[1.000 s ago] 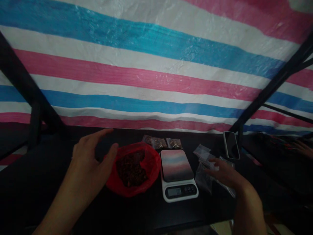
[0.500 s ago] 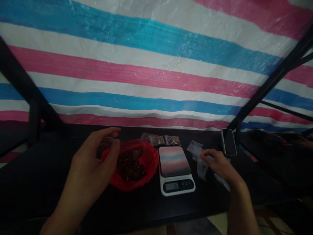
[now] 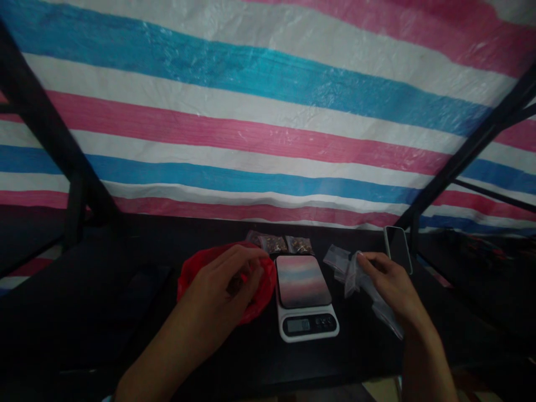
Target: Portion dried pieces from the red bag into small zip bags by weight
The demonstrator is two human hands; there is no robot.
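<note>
My left hand (image 3: 218,287) hovers over a red plastic bag (image 3: 190,273), its thumb and fingers curved and apart with nothing visible between them. It hides most of the small dark pieces inside that bag. Between thumb and fingers, my right hand (image 3: 389,282) pinches a clear zip bag (image 3: 352,276) at the right. More flat clear bags (image 3: 336,258) lie beside and under that hand. A white digital scale (image 3: 307,329) stands between my hands, its steel plate bare and its display lit.
Behind the scale lie several small filled clear bags (image 3: 274,244) on the black table (image 3: 259,357). A phone (image 3: 398,248) rests at the back right. Dark metal bars (image 3: 456,151) slope up at both sides, and a striped plastic sheet (image 3: 251,139) hangs behind.
My left hand has moved right, from the red bag's left side to over its middle. My right hand has lifted a clear bag slightly from the others. The view has shifted a little.
</note>
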